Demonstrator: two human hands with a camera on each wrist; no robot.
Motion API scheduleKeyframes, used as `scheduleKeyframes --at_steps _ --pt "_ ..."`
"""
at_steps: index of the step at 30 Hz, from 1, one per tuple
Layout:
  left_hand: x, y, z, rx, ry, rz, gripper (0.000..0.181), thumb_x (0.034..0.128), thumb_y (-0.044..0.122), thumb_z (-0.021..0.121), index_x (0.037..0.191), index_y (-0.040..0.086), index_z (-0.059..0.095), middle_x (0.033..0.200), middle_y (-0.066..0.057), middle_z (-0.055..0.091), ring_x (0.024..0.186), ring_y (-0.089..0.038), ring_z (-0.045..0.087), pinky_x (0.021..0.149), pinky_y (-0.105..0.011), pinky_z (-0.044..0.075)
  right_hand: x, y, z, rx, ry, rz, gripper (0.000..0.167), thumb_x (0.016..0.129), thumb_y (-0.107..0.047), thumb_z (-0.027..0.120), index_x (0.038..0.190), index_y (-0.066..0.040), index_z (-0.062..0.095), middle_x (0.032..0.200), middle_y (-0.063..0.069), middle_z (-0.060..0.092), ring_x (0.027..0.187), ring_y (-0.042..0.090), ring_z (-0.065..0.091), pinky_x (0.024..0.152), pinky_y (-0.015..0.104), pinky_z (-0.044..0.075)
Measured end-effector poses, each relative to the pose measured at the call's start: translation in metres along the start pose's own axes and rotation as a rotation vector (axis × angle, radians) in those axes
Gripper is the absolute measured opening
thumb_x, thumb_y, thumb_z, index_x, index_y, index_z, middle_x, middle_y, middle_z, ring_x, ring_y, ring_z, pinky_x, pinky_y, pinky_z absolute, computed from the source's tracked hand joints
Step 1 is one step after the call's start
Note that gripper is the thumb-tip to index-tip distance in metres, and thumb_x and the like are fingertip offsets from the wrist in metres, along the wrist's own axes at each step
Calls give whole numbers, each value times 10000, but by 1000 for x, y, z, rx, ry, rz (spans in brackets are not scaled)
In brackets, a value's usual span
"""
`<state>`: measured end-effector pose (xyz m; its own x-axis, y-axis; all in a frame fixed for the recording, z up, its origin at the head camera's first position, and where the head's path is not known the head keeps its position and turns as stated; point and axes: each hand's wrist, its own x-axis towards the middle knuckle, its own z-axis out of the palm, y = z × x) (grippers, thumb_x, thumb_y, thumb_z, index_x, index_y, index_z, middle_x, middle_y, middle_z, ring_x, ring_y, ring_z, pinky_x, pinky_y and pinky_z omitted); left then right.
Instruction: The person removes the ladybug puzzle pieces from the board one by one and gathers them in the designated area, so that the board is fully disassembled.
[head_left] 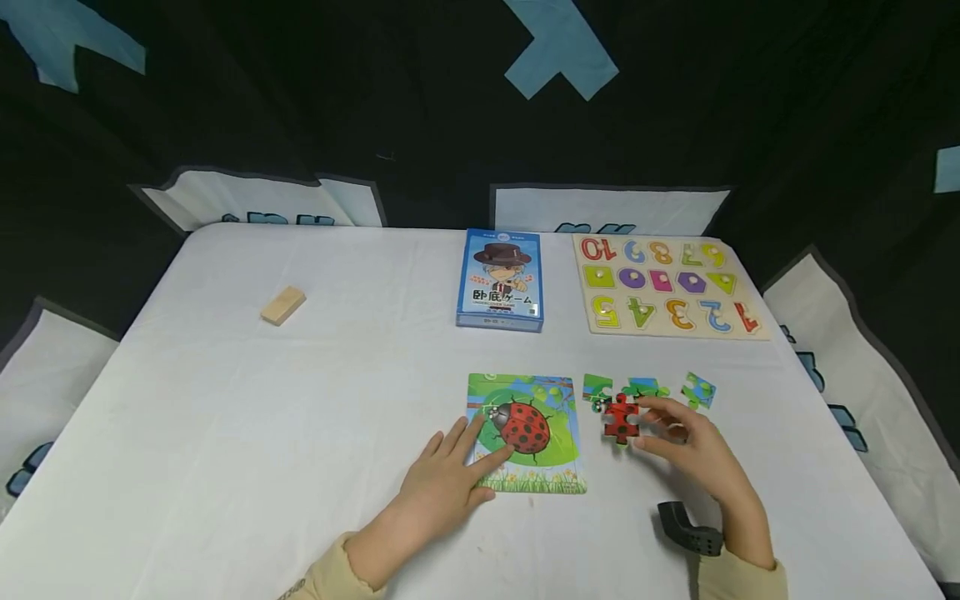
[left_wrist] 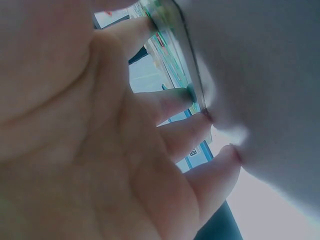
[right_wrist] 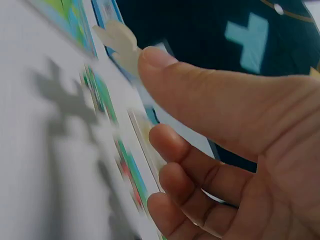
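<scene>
A square picture board with a red ladybug on green lies near the table's front. My left hand rests spread over its left and lower-left edge, fingers straight. To the board's right, my right hand pinches a red jigsaw piece with black spots between thumb and fingers. The right wrist view shows the plain pale back of that jigsaw piece, raised off the table with its shadow below. Behind it lie several green and blue jigsaw pieces, one of them farther right.
A blue game box lies at the back middle. Right of it is a wooden number and shape board. A small wooden block sits at the back left of the white table. Dark cloth hangs behind.
</scene>
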<state>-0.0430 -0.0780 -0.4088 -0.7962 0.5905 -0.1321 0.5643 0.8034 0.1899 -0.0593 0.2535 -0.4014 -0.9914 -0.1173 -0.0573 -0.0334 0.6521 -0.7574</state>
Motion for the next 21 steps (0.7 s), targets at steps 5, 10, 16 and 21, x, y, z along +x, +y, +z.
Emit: scheduleKeyframes --at_steps 5,10,16,21 --pt "1 2 -1 -17 -5 -4 506 893 442 487 1374 319 394 1458 -154 223 1323 -336 200 1013 -482 257 -15 15 -17 -54 21 81 532 774 -261 723 1215 -28 540 1040 115 574 907 232 491 722 331 417" --pt "0 1 0 -18 2 3 504 893 439 487 1373 315 398 1456 -161 226 1321 -341 202 1013 -485 255 -20 23 -17 -75 11 141 521 767 -230 731 1192 6 541 993 96 558 853 206 460 689 290 401" --pt "0 1 1 -21 6 8 504 892 437 489 1371 312 400 1452 -165 233 1318 -344 210 1009 -486 262 -13 12 -15 -154 -23 117 523 756 -128 735 1197 43 513 903 85 506 759 201 421 606 284 363" --pt "1 2 -1 -24 4 6 507 891 435 492 1371 300 405 1454 -164 228 1316 -350 210 1010 -489 259 4 -22 0 -231 -58 -18 486 779 -117 710 1207 18 523 927 89 545 766 202 470 617 316 415"
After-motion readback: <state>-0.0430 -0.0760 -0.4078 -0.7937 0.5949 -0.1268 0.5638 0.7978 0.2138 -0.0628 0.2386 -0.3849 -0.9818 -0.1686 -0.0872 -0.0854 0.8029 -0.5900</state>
